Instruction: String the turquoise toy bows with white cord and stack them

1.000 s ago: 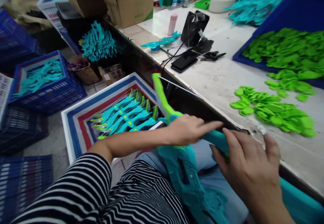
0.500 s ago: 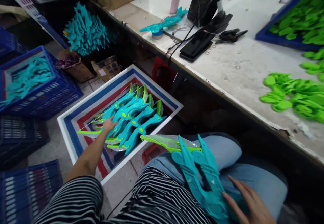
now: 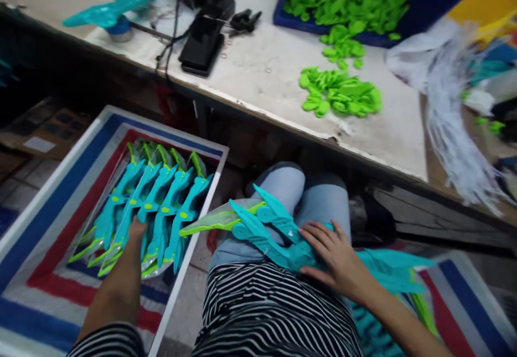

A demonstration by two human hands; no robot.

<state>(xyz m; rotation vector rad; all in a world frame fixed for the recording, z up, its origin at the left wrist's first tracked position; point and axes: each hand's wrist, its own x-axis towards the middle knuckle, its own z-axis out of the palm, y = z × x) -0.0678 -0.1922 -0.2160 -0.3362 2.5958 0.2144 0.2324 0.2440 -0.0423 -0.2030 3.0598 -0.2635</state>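
Observation:
My left hand [image 3: 138, 229] reaches down into a white-rimmed tray [image 3: 224, 155] at the left. It touches a row of turquoise toy bows [image 3: 148, 206] with lime-green tips and thin strings; its fingers are hidden among them. Across my lap lies another toy bow [image 3: 262, 236], a double turquoise frame with a green-edged clear tip pointing left. My right hand [image 3: 329, 252] rests on its middle, fingers stretched out and thumb apart. To the right of this hand, more turquoise bow parts [image 3: 391, 268] show, partly behind my forearm.
The worktable [image 3: 258, 96] runs across ahead, bearing loose green pieces [image 3: 343, 93], a blue bin [image 3: 283, 20] of more green pieces, a black phone [image 3: 202, 47] and a turquoise part [image 3: 117, 9]. White strings [image 3: 448, 109] hang over its right edge. A striped container [image 3: 468, 292] stands at right.
The view has swung right. My right hand has moved onto the bow in my lap, which now lies flatter. My left hand stays among the tray's bows, which look more evenly lined up.

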